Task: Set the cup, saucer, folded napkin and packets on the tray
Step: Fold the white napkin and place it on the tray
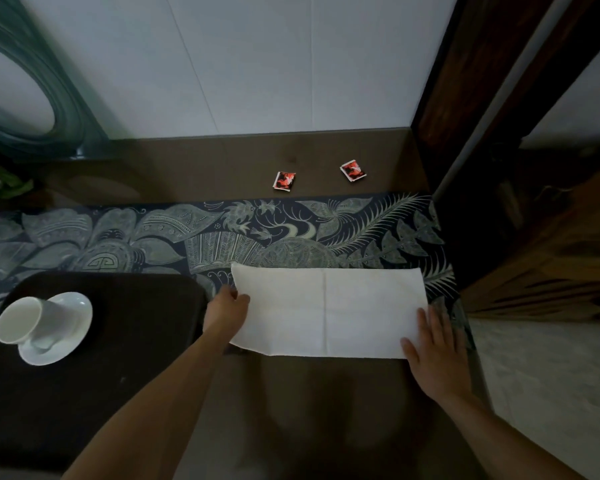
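A white rectangular cloth napkin [329, 311] lies flat on a dark blue batik runner with pale leaf patterns [187, 237], which crosses the brown wooden counter [194, 164]. The left hand [227, 306] pinches the napkin's left edge; the right hand [437, 351] rests with straight fingers on its near right corner. To the left, a dark rectangular tray [125, 341] carries a white ceramic cup [20, 320] standing on a white round saucer [66, 330]. Two small red-and-black packets [284, 181] [353, 170] lie apart on the bare counter beyond the runner, near the white wall [257, 64].
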### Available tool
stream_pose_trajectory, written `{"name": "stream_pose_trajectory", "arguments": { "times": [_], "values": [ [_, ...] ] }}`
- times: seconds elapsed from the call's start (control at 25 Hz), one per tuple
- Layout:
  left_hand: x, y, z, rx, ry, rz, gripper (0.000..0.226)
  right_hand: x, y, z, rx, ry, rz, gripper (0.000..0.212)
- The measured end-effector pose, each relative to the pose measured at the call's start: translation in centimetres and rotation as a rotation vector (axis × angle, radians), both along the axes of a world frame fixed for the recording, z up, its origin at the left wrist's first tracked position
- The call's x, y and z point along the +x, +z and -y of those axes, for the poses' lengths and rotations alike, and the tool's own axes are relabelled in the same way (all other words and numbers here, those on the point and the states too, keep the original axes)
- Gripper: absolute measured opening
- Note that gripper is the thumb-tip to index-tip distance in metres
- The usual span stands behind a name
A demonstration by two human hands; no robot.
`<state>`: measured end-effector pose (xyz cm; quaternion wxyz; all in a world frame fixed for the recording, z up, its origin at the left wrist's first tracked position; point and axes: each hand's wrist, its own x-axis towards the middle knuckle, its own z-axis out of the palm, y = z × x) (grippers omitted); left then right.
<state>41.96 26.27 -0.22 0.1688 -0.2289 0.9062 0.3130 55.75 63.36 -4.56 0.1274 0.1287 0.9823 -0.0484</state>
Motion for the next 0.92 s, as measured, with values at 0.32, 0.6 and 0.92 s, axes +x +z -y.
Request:
{"name": "stream_pose_trajectory", "arguments": {
  "times": [0.32, 0.6, 0.92],
  "values": [
    [1.5, 6.1, -10.9, 0.351, -0.186, -0.099, 0.010, 0.0, 0.3, -1.5, -0.095, 0.004, 0.003, 0.071],
    [2.3, 4.9, -23.6, 0.374, -0.304, 0.042, 0.013, 0.7, 1.0, -3.4, -0.092, -0.014, -0.014, 0.068],
    [3.6, 0.2, -31.6, 0.229, -0.397, 0.192, 0.024, 1.5, 1.0, -5.6, -0.234, 0.005, -0.038, 0.060]
  ]
}}
